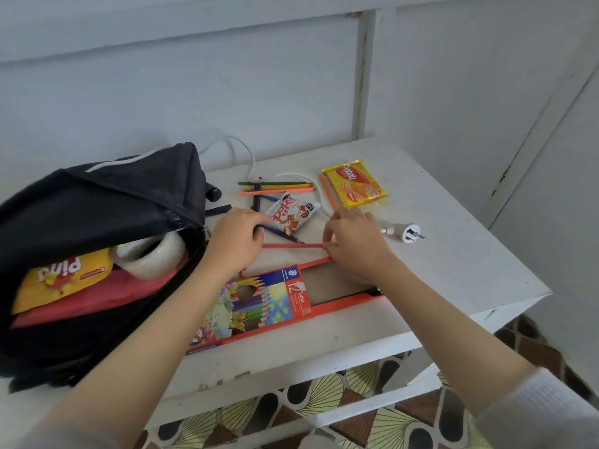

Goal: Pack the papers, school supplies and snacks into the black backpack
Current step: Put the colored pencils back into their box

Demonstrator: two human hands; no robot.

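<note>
Head view: left hand (235, 241) curls round a blue pencil (282, 234), right hand (355, 244) pinches a red pencil (291, 245) by its end, both just beside the pencil box (265, 303); light, stiff, likely to roll, best gripped mid-shaft.

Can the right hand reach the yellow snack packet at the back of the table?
Probably yes. The flat yellow foil snack packet lies uncovered just beyond the right hand, with only a thin white cable between. That hand pinches a red coloured pencil, so it must drop it first.
</note>
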